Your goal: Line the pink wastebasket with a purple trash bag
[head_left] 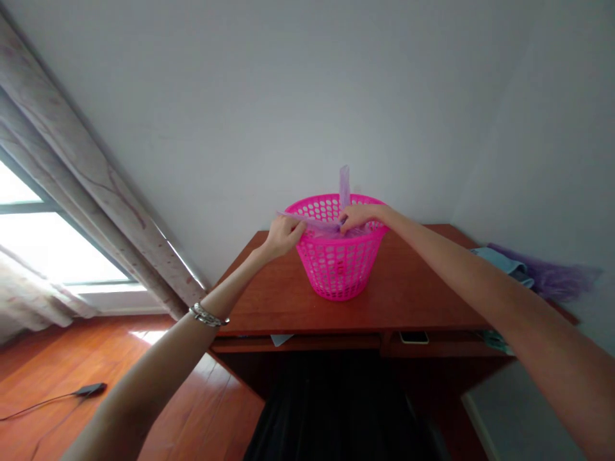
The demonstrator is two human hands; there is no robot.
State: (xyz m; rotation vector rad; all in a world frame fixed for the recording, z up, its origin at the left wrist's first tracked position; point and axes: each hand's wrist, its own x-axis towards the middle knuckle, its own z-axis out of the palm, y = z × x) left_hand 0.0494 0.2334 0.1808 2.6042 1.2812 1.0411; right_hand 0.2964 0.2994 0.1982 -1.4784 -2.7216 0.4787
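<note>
A bright pink plastic basket (339,266) with round holes stands upright on the brown wooden desk (418,288). Inside its mouth lies a thin purple plastic bag (321,225), with one strip rising above the back rim. At the left of the rim, my left hand (285,235) is closed on a stretched end of the bag. My right hand (358,218) reaches over the right rim, its fingers pinched on the bag near the basket's middle. The bag's lower part is hidden by the basket wall.
On the desk's right end lie a light blue cloth (502,262) and a crumpled purple plastic bag (560,274). A phone (414,337) rests in the shelf under the desktop. A black adapter (90,389) with a cord lies on the floor, left. Curtains (96,173) hang by the window.
</note>
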